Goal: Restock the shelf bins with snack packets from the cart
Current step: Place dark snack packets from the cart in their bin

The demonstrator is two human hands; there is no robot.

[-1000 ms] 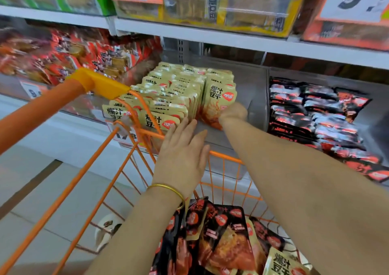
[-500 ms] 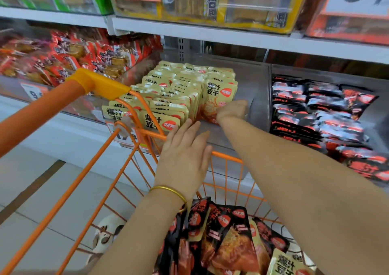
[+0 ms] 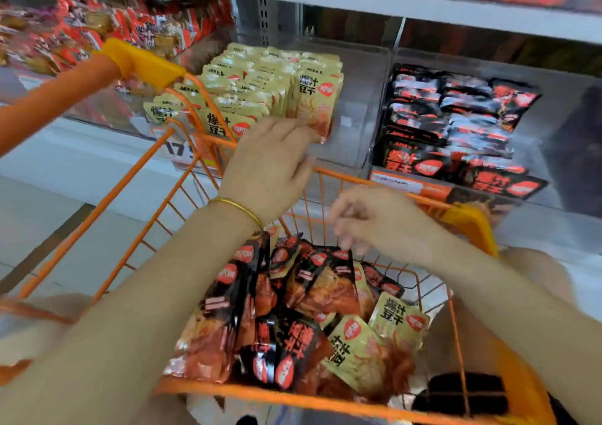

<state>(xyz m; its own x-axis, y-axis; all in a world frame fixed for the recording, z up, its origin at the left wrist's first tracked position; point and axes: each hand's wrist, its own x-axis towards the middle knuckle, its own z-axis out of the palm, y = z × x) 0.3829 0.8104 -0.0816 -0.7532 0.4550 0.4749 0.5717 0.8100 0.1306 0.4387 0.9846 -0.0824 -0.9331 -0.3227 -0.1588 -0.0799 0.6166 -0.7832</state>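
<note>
Rows of yellow snack packets point(image 3: 260, 89) fill the clear middle shelf bin point(image 3: 361, 92). My left hand point(image 3: 270, 164) reaches over the orange cart's rim point(image 3: 374, 182), fingers straight, touching the foot of the rightmost yellow packet point(image 3: 317, 105). My right hand point(image 3: 374, 219) hovers above the cart with loosely curled fingers and holds nothing. Below it, the cart holds a heap of black-and-red packets point(image 3: 293, 294) and a few yellow packets point(image 3: 358, 349).
To the right, another clear bin point(image 3: 566, 112) holds black packets point(image 3: 456, 125). Red packets point(image 3: 97, 33) fill the bin at left. The cart's orange handle point(image 3: 65, 89) crosses the left side. A shelf edge point(image 3: 358, 1) runs overhead.
My right hand has drawn back from the yellow bin to above the cart. My left hand has moved forward to the rightmost yellow packet. The view has tilted down.
</note>
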